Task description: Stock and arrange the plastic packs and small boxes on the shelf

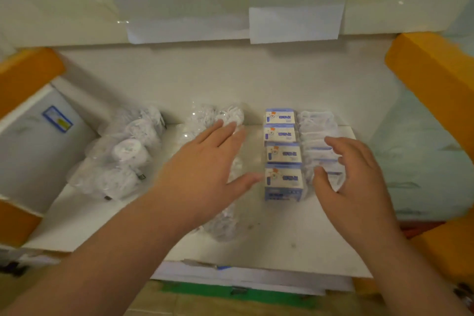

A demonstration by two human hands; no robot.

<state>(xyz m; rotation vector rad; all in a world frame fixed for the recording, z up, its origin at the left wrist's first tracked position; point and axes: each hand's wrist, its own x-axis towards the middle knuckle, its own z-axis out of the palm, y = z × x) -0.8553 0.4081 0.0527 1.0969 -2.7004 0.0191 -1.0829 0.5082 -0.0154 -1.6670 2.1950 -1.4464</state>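
A single head-worn wide-angle view looks forward and steeply down, close onto the white shelf [282, 233], whose surface fills the middle of the frame; both forearms enter from the bottom edge.

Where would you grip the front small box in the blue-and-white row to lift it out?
Pinch the front small box across its left and right faces, coming from above and the front. Another box sits directly behind it, the plastic packs crowd its right, and the left hand hovers open beside it.
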